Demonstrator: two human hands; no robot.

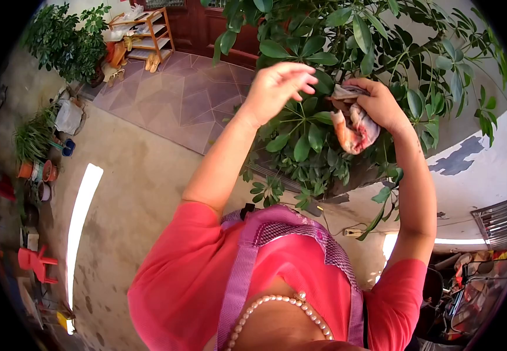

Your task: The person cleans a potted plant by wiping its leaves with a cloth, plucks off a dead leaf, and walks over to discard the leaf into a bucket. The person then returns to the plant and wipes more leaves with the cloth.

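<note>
My right hand (382, 107) is closed around a crumpled cloth (361, 126), greyish-white with orange and red patches, which hangs down below my fingers. My left hand (281, 90) is raised beside the glossy green leaves of a large potted plant (300, 137). Its fingers are loosely bent and apart, with nothing visible in them. Leaves lie behind and between both hands. Whether the left fingertips touch a leaf I cannot tell. The plant's pot is mostly hidden by foliage.
A wooden shoe rack (148, 35) stands at the back left beside another leafy plant (69, 44). Flowerpots (49, 171) and a red chair (38, 263) line the left side. A peeling white wall (458, 158) runs along the right, with a cable and socket (354, 232) low down.
</note>
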